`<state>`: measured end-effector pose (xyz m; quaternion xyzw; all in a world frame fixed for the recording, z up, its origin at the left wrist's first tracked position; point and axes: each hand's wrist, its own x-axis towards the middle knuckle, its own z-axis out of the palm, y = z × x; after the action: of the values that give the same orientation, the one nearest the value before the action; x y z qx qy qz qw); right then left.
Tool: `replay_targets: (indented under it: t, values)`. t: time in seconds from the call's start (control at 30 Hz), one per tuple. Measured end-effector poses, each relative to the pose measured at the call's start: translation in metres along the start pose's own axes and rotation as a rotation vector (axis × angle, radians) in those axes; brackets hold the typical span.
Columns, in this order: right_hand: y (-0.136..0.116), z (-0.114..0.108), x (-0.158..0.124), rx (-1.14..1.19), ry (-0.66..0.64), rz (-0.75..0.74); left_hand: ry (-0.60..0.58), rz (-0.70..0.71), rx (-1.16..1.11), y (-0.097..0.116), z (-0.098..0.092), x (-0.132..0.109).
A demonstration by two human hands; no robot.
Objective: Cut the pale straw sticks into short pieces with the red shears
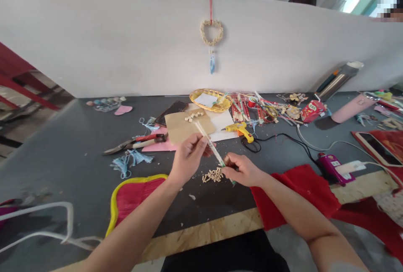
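Observation:
Between my two hands is a pair of wrapped disposable chopsticks (214,151), held slanting over the dark table in a pale wrapper with green near the lower end. My left hand (190,158) pinches the middle of it, while my right hand (241,170) is closed round the lower end. Just below lies a small pile of short cut wooden pieces (213,175). Beyond the upper tip, a short curved row of joined wooden pieces (194,116) rests on a brown cardboard sheet (176,127).
A yellow glue gun (241,130), pliers (135,142) and blue tassels (132,160) lie around. Behind are a wicker basket (209,108) and red-wrapped chopsticks (241,112). Red cloth (292,192) is under my right forearm. A wooden heart (211,43) hangs on the white partition (126,37).

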<state>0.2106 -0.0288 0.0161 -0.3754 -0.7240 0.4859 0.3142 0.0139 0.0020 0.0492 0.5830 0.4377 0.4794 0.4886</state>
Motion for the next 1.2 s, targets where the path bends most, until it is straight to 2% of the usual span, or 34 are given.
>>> replay_targets:
  t: [0.03, 0.13, 0.23, 0.33, 0.47, 0.53, 0.6, 0.67, 0.73, 0.8, 0.93, 1.0, 1.1, 1.2]
  values:
    - [-0.001, -0.002, 0.0, 0.012, 0.019, -0.001, 0.002, -0.001, 0.031, -0.004, -0.004, -0.002]
    - [-0.006, -0.013, -0.003, 0.017, 0.085, 0.015, 0.124, 0.092, 0.215, -0.025, -0.019, -0.006]
    - [-0.012, -0.039, -0.004, -0.057, 0.176, 0.053, 0.252, 0.252, 0.494, -0.052, -0.037, -0.007]
    - [-0.012, -0.083, 0.004, -0.23, 0.306, 0.09, 0.32, 0.35, 0.73, -0.071, -0.049, -0.003]
    - [0.011, -0.151, 0.033, -0.621, 0.462, 0.21, 0.358, 0.479, 0.788, -0.076, -0.053, -0.001]
    - [0.027, -0.178, 0.049, -0.848, 0.464, 0.366, 0.358, 0.523, 0.797, -0.075, -0.052, -0.001]
    - [0.041, -0.195, 0.063, -0.922, 0.48, 0.436, 0.366, 0.541, 0.802, -0.074, -0.052, -0.002]
    - [0.05, -0.202, 0.073, -0.974, 0.509, 0.467, 0.38, 0.535, 0.8, -0.074, -0.053, -0.002]
    - [0.054, -0.2, 0.081, -1.028, 0.521, 0.469, 0.387, 0.522, 0.789, -0.075, -0.054, -0.001]
    - [0.057, -0.191, 0.09, -1.065, 0.467, 0.459, 0.38, 0.512, 0.774, -0.076, -0.055, 0.001]
    - [0.063, -0.171, 0.111, -1.089, 0.256, 0.483, 0.35, 0.502, 0.754, -0.076, -0.056, 0.003]
    - [0.067, -0.166, 0.122, -1.101, 0.189, 0.518, 0.347, 0.498, 0.751, -0.076, -0.055, 0.003]
    - [0.073, -0.168, 0.132, -1.128, 0.158, 0.572, 0.332, 0.494, 0.744, -0.075, -0.055, 0.002]
    - [0.076, -0.178, 0.135, -1.164, 0.187, 0.617, 0.304, 0.485, 0.729, -0.075, -0.055, 0.002]
